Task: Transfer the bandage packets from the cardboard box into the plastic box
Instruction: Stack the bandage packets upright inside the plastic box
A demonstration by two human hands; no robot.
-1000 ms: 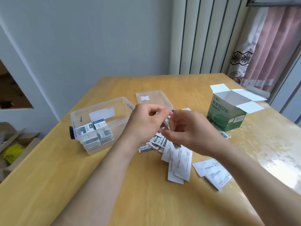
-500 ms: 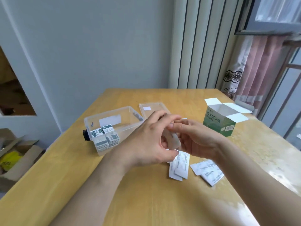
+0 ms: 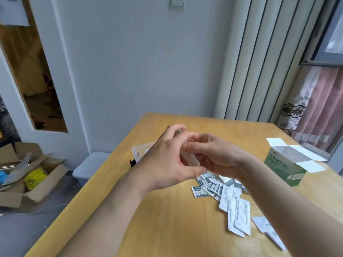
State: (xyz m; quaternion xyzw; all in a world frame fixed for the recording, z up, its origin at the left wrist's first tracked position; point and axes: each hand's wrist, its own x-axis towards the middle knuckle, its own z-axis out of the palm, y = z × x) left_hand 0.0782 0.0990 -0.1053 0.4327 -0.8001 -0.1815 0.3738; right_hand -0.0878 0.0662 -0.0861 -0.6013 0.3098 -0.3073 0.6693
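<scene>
Both hands have lifted off the worktop [image 3: 167, 229] since half a second ago. Your view has tipped up with them, so the plastic box [image 3: 142, 150] that showed whole is now mostly hidden behind your left hand [image 3: 167, 162]. You look to be squaring a batch before dropping it in; nothing has gone into the box in this step yet.

Nearest you lie the long white sachets [image 3: 239, 214]: two overlapped, and at least two more further right, running out of view. Just beyond them is the loose heap of small green-printed packets [image 3: 207, 186], too overlapped to count; I would judge about a dozen.

Above the heap, your left hand and right hand [image 3: 217, 156] meet fingertip to fingertip, both pinching one small pale stack [image 3: 190, 160]. How many packets are in it cannot be told.

Behind the left hand, only one corner of the plastic box shows, so its contents are out of sight. Off to the right stands one green cardboard box [image 3: 282, 167], flaps open, well apart from the hands. Most of the transfer remains.
</scene>
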